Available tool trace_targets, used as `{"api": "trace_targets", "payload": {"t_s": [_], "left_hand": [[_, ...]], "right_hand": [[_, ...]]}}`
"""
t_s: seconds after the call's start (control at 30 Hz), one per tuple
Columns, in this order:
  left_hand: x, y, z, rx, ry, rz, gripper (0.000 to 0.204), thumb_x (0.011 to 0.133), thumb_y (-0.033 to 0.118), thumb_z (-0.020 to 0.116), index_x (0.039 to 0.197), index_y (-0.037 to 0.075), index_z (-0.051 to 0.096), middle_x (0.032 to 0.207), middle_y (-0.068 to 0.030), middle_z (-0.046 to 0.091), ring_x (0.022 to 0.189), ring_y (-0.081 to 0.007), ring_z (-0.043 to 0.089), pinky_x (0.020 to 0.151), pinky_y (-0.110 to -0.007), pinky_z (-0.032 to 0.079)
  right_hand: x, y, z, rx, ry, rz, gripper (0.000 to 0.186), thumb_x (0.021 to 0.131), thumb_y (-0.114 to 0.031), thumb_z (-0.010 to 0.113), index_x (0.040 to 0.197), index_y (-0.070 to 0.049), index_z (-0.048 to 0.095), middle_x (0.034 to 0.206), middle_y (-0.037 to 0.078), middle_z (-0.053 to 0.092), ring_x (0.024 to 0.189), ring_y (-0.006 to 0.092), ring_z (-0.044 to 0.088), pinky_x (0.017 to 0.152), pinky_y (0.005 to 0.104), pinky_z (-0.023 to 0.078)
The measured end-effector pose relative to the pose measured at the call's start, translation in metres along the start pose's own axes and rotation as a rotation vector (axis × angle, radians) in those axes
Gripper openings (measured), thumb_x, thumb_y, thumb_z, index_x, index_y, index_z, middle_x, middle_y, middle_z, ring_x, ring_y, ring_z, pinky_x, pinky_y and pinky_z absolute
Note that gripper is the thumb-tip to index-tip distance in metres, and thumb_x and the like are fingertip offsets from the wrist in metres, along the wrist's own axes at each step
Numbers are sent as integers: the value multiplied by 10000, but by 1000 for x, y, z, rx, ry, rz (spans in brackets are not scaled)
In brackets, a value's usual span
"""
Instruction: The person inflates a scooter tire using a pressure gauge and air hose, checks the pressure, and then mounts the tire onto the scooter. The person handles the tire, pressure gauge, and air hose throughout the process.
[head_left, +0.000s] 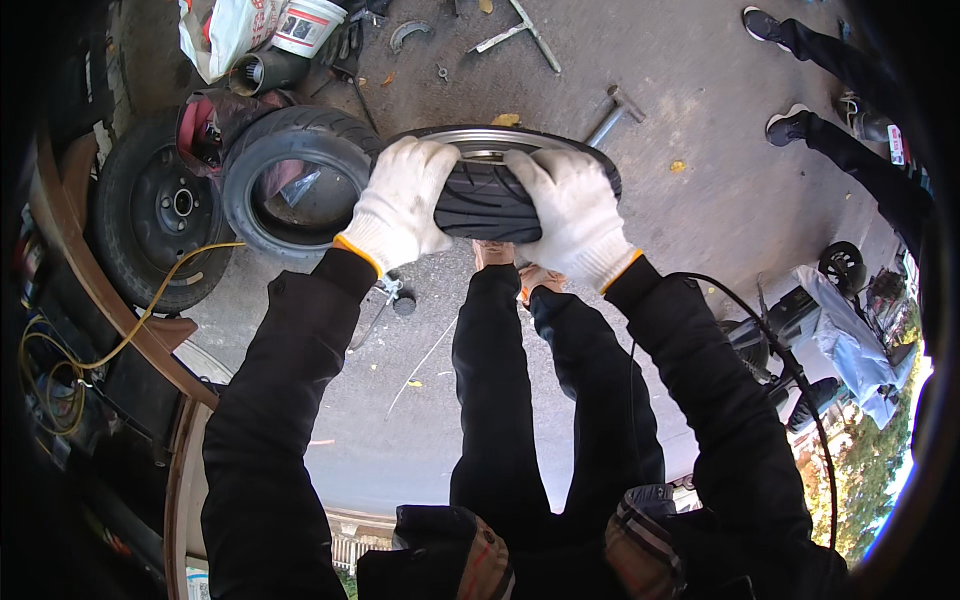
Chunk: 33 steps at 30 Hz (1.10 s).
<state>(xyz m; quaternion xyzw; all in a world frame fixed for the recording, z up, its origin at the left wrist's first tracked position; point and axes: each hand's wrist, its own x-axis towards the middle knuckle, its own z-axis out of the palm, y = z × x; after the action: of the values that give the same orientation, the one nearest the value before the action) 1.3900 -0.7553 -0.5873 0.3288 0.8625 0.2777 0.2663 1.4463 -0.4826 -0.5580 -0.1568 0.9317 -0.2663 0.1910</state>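
Head view looks straight down past my knees: both my hands, in white knit work gloves with orange cuffs, are clamped on a small black rubber tyre mounted on a silver metal rim (pixel 487 190). My left hand (pixel 400 205) wraps over the tread on the left side, fingers curled across the top toward the rim; my right hand (pixel 572 215) does the same on the right. Both are clenched on the tyre, not resting loose. The wheel sits directly in front of me, above my feet, its edge turned toward me, so its width runs left to right between my palms, and neither hand is clearly nearer than the other.

Just beside my left hand, and touching or nearly touching the wheel, lies a loose black rubber tyre without a rim (pixel 292 180) on the grey concrete floor (pixel 690 130). Farther left rests a larger black steel car wheel (pixel 160 210). A metal cross wrench (pixel 520 32) lies well beyond, near a white plastic bucket (pixel 305 25).
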Motion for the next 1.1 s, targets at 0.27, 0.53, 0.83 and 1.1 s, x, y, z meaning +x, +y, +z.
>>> {"api": "trace_targets", "payload": {"t_s": [0.27,0.53,0.83,1.1], "left_hand": [[1,5,13,13,10,-100,1070,540,213,1011,1478,31,529,1427,-239,609,1371,-451,586,1210,-532,455],[24,-4,-10,-5,-28,-249,1093,591,232,1016,1534,37,500,1462,-227,582,1408,-445,547,1232,-506,445],[-16,-6,12,3,181,-163,1195,550,123,1006,1601,74,439,1556,-224,494,1490,-488,472,1280,-551,405],[-20,-7,28,8,195,-159,1154,551,200,1025,1556,67,475,1490,-213,547,1462,-466,499,1275,-558,399]], "right_hand": [[-7,31,6,-43,176,-94,835,714,-218,931,1457,-62,582,1305,198,674,1214,436,668,1113,563,515],[37,34,-25,-49,42,-39,854,683,-198,956,1449,-91,594,1207,192,693,1160,434,694,1029,532,568],[5,60,1,24,165,-98,739,771,-270,909,1406,-36,614,1270,207,712,1201,449,691,1093,520,536],[10,70,-3,57,158,-135,627,770,-200,869,1329,-24,645,1226,200,738,1162,440,712,1050,525,559]]}}
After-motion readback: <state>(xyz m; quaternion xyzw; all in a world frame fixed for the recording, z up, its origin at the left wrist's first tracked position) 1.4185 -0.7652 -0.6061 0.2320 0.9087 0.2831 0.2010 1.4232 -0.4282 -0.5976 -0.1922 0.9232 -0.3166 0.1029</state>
